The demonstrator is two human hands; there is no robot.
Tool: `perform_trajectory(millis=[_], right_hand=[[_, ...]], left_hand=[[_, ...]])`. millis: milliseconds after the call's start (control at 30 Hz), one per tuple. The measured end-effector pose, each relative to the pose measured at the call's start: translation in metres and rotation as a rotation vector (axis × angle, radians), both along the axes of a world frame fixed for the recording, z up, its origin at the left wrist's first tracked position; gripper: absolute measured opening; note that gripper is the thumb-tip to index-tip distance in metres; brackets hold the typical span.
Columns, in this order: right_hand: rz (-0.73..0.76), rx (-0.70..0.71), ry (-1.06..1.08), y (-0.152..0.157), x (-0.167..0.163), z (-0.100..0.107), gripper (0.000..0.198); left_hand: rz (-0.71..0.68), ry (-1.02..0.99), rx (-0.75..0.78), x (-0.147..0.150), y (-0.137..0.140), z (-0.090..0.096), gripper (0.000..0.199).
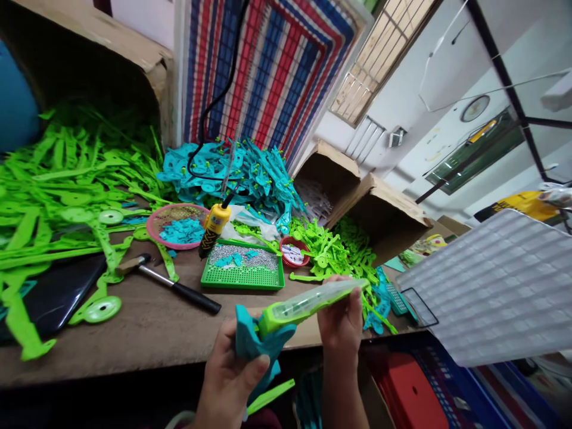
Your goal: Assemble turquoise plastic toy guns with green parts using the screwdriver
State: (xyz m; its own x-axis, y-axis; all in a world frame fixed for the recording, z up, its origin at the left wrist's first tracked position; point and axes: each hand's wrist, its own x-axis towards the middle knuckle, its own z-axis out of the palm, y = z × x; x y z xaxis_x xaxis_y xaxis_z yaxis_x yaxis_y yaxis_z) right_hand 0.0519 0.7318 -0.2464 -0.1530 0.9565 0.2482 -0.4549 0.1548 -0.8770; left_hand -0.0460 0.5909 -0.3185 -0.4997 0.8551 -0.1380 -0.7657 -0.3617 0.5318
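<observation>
Low in front of me, my left hand (235,366) is closed round a blue plastic piece (255,339). A long lime-green plastic part with a clear cover (308,302) sits against the blue piece at its left end. My right hand (342,319) grips this green part near its far right end, fingers behind it and thumb on its edge. Just beyond my hands stands a green perforated tray (241,281) with small silvery bits and a few blue pieces in it. A yellow-and-black electric screwdriver (215,226) hangs on a coiled cord above the tray's left side.
A hammer (179,289) lies on the brown table (147,345), left of my hands. Heaps of green parts (67,173) and blue parts (232,173) stand behind. A pink basket (154,223), a red bowl (305,256) and cardboard boxes (384,208) are nearby. White sheeting (496,286) is at right.
</observation>
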Motion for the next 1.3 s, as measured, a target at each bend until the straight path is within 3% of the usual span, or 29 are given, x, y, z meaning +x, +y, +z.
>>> perform_trajectory(millis=[133,267,433,567,600,633,733,800,833,933,1033,1133,1200,1300], right_hand=[[0.129,0.167,-0.125,0.004,-0.014,0.043,0.033],[0.28,0.234,-0.283,0.01,-0.024,0.066,0.031],[0.374,0.248,-0.335,0.025,-0.047,0.061,0.035],[0.444,0.294,-0.323,0.029,-0.065,0.051,0.036],[0.452,0.34,-0.363,0.028,-0.065,0.048,0.037],[0.453,0.412,-0.436,0.025,-0.061,0.044,0.039],[0.382,0.747,-0.819,0.016,-0.033,0.021,0.046],[0.212,0.906,-1.051,0.009,-0.007,-0.006,0.051],[0.078,0.92,-1.101,0.006,0.006,-0.021,0.054],[-0.304,0.75,-1.029,-0.005,0.034,-0.066,0.06],[-0.468,0.606,-0.929,-0.02,0.044,-0.095,0.065],[-0.571,0.456,-0.643,-0.035,0.04,-0.105,0.07],[-0.338,0.229,-0.421,-0.043,0.032,-0.105,0.064],[0.341,-0.092,-0.32,-0.05,0.013,-0.096,0.056]], left_hand=[[-0.012,0.027,-0.054,0.001,0.004,-0.01,0.049],[-0.066,0.097,-0.021,-0.003,0.009,-0.018,0.045],[0.035,0.23,-0.136,-0.011,0.023,-0.028,0.05],[-0.199,0.395,-0.112,-0.025,0.036,-0.034,0.039],[-0.19,0.399,-0.095,-0.035,0.036,-0.032,0.034],[-0.115,0.371,-0.073,-0.047,0.035,-0.027,0.031],[0.298,0.153,0.045,-0.098,0.021,-0.003,0.038],[0.396,0.06,0.128,-0.133,0.008,0.014,0.038],[0.454,0.028,0.167,-0.148,0.002,0.021,0.035],[0.521,-0.028,0.204,-0.175,-0.009,0.029,0.025],[0.548,-0.066,0.191,-0.184,-0.008,0.025,0.03],[0.656,-0.05,0.162,-0.192,-0.004,0.021,0.044],[0.672,-0.064,0.136,-0.196,-0.002,0.019,0.047],[0.596,-0.034,0.077,-0.198,0.001,0.012,0.044]])
